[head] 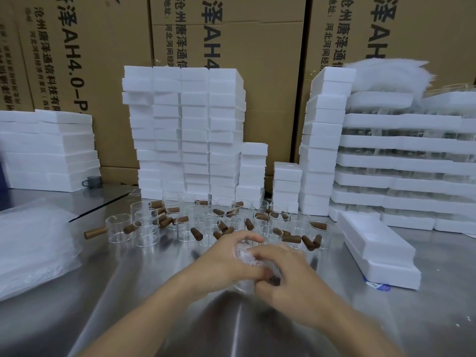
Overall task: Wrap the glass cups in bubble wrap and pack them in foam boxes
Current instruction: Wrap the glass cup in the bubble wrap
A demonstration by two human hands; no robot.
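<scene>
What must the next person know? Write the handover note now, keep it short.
Left hand and right hand: both grip one bubble-wrapped cup, wrap unfinished, above the table.
Bare glass cups: many, standing behind the hands.
Wrap sheets at left; foam box at right; foam box stacks at the back.
Done: how many are packed cannot be told.
Left: finish this wrap, box it, then the rest.

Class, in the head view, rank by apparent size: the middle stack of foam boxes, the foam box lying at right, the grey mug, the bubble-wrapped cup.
1. middle stack of foam boxes
2. foam box lying at right
3. bubble-wrapped cup and grey mug: unranked; the cup is nearer and partly covered.
</scene>
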